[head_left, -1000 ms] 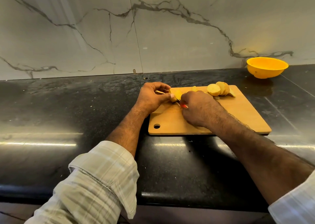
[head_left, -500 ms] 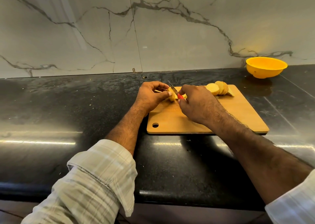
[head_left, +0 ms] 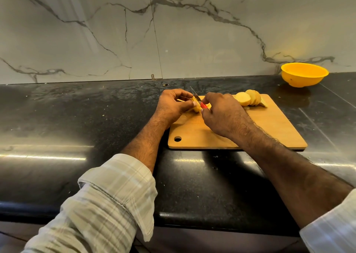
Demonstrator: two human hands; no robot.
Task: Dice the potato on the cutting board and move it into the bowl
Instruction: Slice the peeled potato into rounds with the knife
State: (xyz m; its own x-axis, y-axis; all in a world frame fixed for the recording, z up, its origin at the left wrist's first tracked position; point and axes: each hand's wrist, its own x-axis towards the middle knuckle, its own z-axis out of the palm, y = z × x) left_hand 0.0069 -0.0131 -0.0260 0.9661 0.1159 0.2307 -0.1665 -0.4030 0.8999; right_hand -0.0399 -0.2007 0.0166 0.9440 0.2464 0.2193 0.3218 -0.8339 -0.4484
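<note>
Two hands meet over my cutting board (head_left: 269,129): right hand (head_left: 223,114) curled round a red-handled knife (head_left: 200,102), blade tilted up-left; left hand (head_left: 171,106) pinching a potato piece (head_left: 196,106). Sliced potato (head_left: 248,98) far right on board. Yellow bowl (head_left: 304,75) farther right, well apart.

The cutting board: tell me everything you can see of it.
The cutting board is a thin, flat rectangle of light wood-like material with rounded corners and a round hole near its near-left corner. It lies flat on the black countertop, slightly skewed. A stack of potato slices rests at its far edge. Both hands work over its far-left part, where the left hand holds a potato piece.
</note>
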